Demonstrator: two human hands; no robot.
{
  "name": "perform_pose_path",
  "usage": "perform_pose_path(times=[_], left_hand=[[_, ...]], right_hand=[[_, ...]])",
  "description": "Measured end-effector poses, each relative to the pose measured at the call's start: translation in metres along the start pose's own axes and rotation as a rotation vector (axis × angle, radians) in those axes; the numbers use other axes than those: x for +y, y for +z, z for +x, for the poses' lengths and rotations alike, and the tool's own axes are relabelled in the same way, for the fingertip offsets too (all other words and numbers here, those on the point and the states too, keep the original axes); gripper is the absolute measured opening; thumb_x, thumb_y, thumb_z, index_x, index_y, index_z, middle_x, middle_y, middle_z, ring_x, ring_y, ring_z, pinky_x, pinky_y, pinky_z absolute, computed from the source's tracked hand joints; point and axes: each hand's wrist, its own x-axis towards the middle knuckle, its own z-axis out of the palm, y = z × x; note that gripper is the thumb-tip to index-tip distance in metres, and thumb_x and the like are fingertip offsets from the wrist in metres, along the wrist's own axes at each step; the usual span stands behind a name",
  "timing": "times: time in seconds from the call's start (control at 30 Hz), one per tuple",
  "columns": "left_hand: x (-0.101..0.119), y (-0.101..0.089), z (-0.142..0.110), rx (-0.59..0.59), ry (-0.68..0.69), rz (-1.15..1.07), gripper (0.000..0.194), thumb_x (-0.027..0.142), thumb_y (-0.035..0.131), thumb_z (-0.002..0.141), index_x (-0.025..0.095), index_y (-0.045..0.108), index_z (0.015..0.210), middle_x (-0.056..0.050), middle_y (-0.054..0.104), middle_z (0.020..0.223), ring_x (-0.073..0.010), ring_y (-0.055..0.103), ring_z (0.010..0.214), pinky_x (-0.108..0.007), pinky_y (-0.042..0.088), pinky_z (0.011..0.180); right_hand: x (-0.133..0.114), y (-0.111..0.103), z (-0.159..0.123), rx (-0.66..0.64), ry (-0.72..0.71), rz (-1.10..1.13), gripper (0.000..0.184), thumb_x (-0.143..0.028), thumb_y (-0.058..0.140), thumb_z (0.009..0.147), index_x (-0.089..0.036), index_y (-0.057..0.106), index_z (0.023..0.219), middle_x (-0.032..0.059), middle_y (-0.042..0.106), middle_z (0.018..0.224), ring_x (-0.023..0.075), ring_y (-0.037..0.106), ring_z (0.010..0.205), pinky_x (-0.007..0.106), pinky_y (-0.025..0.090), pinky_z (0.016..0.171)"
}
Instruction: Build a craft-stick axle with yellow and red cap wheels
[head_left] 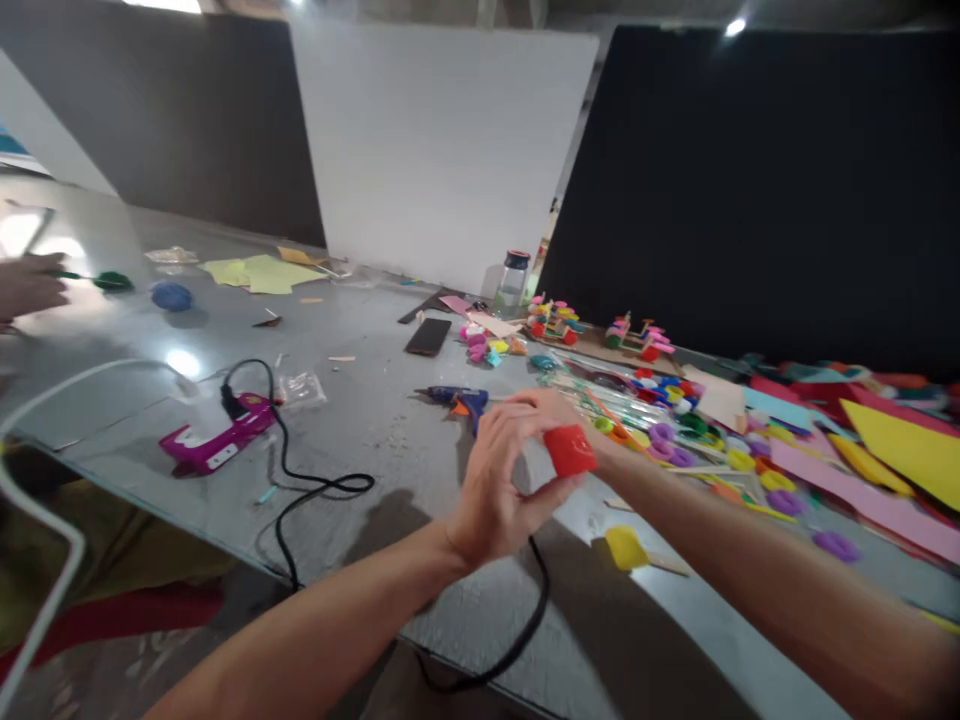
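Thumb and fingers of my left hand point(495, 480) grip a small red block point(568, 451) by its edges, above the front of the table. My right hand point(546, 405) reaches in behind the block and the left hand; its fingers are mostly hidden, so whether it also holds something cannot be seen. Just beyond the hands lies a blue glue gun point(459, 397). Below and to the right, a yellow rounded piece point(625, 548) rests by a flat wooden stick point(667, 565).
At left are a purple power strip point(219, 436) with cables and a blue yarn ball point(172, 296). A phone point(428, 337), a jar point(512, 285) and small wheeled models point(555, 320) stand farther back. Coloured craft pieces crowd the right. Another person's hand point(30, 287) shows far left.
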Motion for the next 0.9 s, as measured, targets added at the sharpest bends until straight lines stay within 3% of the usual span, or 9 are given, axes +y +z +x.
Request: perform_pose_path(times=[0.1, 0.2, 0.27, 0.4, 0.47, 0.67, 0.9], left_hand=[[-0.003, 0.001, -0.001, -0.048, -0.051, 0.007, 0.036, 0.025, 0.076, 0.088, 0.023, 0.057, 0.118, -0.007, 0.068, 0.114, -0.0236, 0.062, 0.108, -0.045, 0.049, 0.099], [-0.006, 0.006, -0.002, -0.108, -0.106, 0.001, 0.039, 0.024, 0.075, 0.089, 0.025, 0.055, 0.123, -0.006, 0.066, 0.116, -0.0229, 0.06, 0.109, -0.045, 0.047, 0.1], [-0.006, 0.009, -0.003, -0.149, -0.111, -0.011, 0.036, 0.022, 0.074, 0.089, 0.025, 0.056, 0.121, -0.005, 0.066, 0.114, -0.0219, 0.06, 0.107, -0.044, 0.047, 0.099], [-0.002, 0.015, -0.006, -0.241, -0.109, -0.019, 0.035, 0.02, 0.073, 0.089, 0.024, 0.057, 0.119, -0.004, 0.065, 0.111, -0.0205, 0.06, 0.105, -0.04, 0.048, 0.095], [-0.001, 0.017, -0.008, -0.27, -0.117, -0.015, 0.035, 0.02, 0.073, 0.089, 0.025, 0.057, 0.12, -0.004, 0.065, 0.111, -0.0204, 0.06, 0.104, -0.04, 0.049, 0.095], [-0.008, 0.021, -0.015, -0.299, -0.181, -0.04, 0.034, 0.021, 0.073, 0.089, 0.027, 0.058, 0.119, -0.004, 0.063, 0.11, -0.0212, 0.059, 0.105, -0.042, 0.048, 0.098], [-0.01, 0.019, -0.016, -0.383, -0.235, -0.024, 0.035, 0.025, 0.072, 0.09, 0.029, 0.058, 0.122, -0.004, 0.062, 0.113, -0.0226, 0.058, 0.109, -0.045, 0.047, 0.1]], right_hand=[[0.009, -0.034, -0.036, -0.039, 0.118, -0.048, 0.019, -0.021, 0.059, 0.091, -0.019, 0.078, 0.087, 0.0011, 0.075, 0.075, 0.0169, 0.068, 0.067, 0.028, 0.053, 0.062], [0.01, -0.064, -0.092, -0.045, 0.202, -0.119, 0.017, -0.029, 0.062, 0.093, -0.022, 0.078, 0.095, 0.0031, 0.077, 0.087, 0.0177, 0.068, 0.072, 0.031, 0.052, 0.066], [0.01, -0.075, -0.128, -0.077, 0.21, -0.169, 0.016, -0.032, 0.069, 0.091, -0.024, 0.077, 0.103, 0.0045, 0.077, 0.095, 0.0204, 0.069, 0.082, 0.034, 0.053, 0.073], [0.016, -0.081, -0.178, -0.202, 0.133, -0.291, 0.043, -0.034, 0.074, 0.091, -0.027, 0.062, 0.132, 0.0086, 0.07, 0.126, 0.028, 0.063, 0.118, 0.045, 0.051, 0.096], [0.023, -0.08, -0.189, -0.224, 0.138, -0.325, 0.039, -0.029, 0.07, 0.094, -0.026, 0.059, 0.132, 0.0104, 0.067, 0.128, 0.0287, 0.062, 0.12, 0.047, 0.05, 0.099], [0.035, -0.073, -0.189, -0.252, 0.147, -0.377, 0.005, -0.018, 0.063, 0.097, -0.02, 0.065, 0.101, 0.0089, 0.066, 0.101, 0.0246, 0.062, 0.097, 0.039, 0.051, 0.082], [0.033, -0.067, -0.19, -0.182, 0.114, -0.409, 0.009, -0.012, 0.063, 0.093, -0.02, 0.06, 0.09, 0.006, 0.065, 0.092, 0.0223, 0.06, 0.09, 0.035, 0.047, 0.078]])
